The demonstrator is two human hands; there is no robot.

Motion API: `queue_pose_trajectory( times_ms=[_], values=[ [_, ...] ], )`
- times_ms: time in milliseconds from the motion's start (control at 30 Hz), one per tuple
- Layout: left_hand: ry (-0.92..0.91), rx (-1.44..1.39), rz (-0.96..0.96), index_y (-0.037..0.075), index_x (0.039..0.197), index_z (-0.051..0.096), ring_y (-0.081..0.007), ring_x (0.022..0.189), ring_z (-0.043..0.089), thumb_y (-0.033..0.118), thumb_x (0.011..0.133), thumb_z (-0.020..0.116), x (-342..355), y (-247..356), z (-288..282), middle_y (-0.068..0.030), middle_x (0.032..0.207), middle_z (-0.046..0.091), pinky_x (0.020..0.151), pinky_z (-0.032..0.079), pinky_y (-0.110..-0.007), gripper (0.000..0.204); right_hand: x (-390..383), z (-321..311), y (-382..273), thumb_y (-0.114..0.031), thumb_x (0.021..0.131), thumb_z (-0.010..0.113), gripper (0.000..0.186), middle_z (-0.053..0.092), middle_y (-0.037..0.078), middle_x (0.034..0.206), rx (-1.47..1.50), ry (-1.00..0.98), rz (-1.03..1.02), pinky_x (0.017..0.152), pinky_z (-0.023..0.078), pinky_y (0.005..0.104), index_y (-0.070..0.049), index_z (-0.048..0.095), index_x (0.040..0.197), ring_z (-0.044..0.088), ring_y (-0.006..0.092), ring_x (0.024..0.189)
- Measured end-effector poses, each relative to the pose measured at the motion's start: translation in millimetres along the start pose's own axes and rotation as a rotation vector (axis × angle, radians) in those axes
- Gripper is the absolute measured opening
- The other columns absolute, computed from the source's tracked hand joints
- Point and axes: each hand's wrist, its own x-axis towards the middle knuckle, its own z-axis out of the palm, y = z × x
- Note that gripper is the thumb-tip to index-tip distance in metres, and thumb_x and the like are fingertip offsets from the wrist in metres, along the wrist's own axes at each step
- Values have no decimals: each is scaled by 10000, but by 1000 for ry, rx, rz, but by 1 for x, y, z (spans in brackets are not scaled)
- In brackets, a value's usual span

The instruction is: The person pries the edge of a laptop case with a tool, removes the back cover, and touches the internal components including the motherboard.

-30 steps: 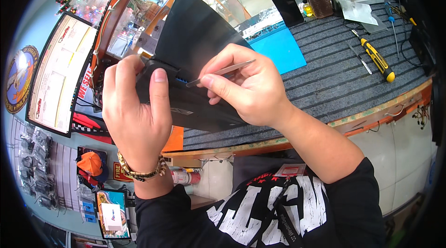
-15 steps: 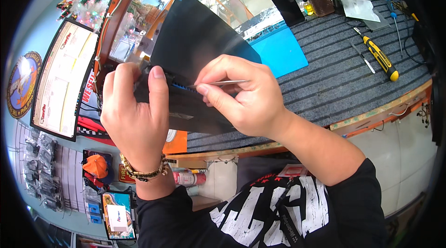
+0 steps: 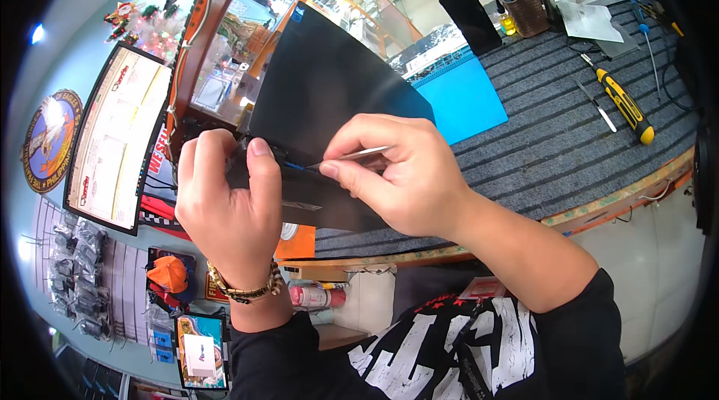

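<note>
A dark laptop-like device [image 3: 329, 85] stands in front of me, its large black panel tilted up and a lower dark part [image 3: 341, 209] nearer to me. A thin blue strip shows at the joint between the two. My left hand [image 3: 228, 201] is closed around the joint's left end, thumb and fingers bent over it; the exact part gripped is hidden. Between the thumb and fingers of my right hand [image 3: 404, 175] is a slim metal tool [image 3: 367, 153], perhaps tweezers. Its tip points at the joint, close to the blue strip; contact is too small to tell.
The ribbed grey mat [image 3: 524, 145] holds a blue pad [image 3: 464, 100], a black phone [image 3: 472, 19], a yellow-black utility knife [image 3: 625, 104], a slim blade tool [image 3: 595, 104] and a blue screwdriver [image 3: 645, 37]. A monitor [image 3: 116, 138] stands left. An orange piece [image 3: 298, 244] lies near the front edge.
The whole scene has shifted slightly down and right in the picture. Both hands keep nearly the same hold at the joint, and the metal tool is still pinched in my right hand.
</note>
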Motion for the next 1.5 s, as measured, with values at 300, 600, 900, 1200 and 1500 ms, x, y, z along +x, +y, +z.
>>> queue_pose_trajectory(
  times_ms=[300, 600, 900, 1200, 1500],
  values=[
    [-2, -132, 1, -41, 1058, 700, -273, 800, 649, 118, 995, 739, -11, -15, -2, -134, 920, 659, 725, 552, -397, 175, -4, 0, 10, 35, 1002, 839, 41, 796, 89, 947, -118, -14, -91, 692, 596, 281, 28, 801, 1018, 756, 125, 811],
    [50, -154, 2, -40, 1030, 697, -316, 773, 624, 156, 976, 780, -13, -14, 3, -149, 902, 643, 707, 519, -416, 220, -13, -11, 10, -2, 1022, 827, 54, 783, 134, 928, -82, -65, 38, 688, 583, 320, 30, 784, 1022, 766, 192, 773],
    [58, -175, 1, -41, 1052, 702, -293, 769, 629, 157, 1015, 759, -17, -15, 6, -136, 901, 651, 688, 519, -414, 209, -35, -28, 30, -73, 1040, 817, 95, 774, 119, 924, -161, -76, 69, 701, 575, 329, 21, 826, 1043, 744, 195, 766],
    [47, -102, 21, -33, 1071, 696, -326, 819, 667, 201, 1051, 745, -18, -13, 2, -145, 919, 674, 729, 544, -442, 240, -40, -35, 31, 12, 1083, 745, 93, 753, 79, 958, -173, -159, 26, 668, 572, 283, 39, 833, 1101, 708, 114, 734],
    [33, -86, 33, -16, 1041, 679, -347, 810, 660, 188, 1041, 757, -14, -8, -6, -151, 918, 671, 742, 546, -453, 218, -39, -34, 15, -29, 1054, 772, 97, 795, 153, 1016, -124, -195, 135, 754, 602, 350, 52, 820, 1079, 776, 252, 844]
  ],
)
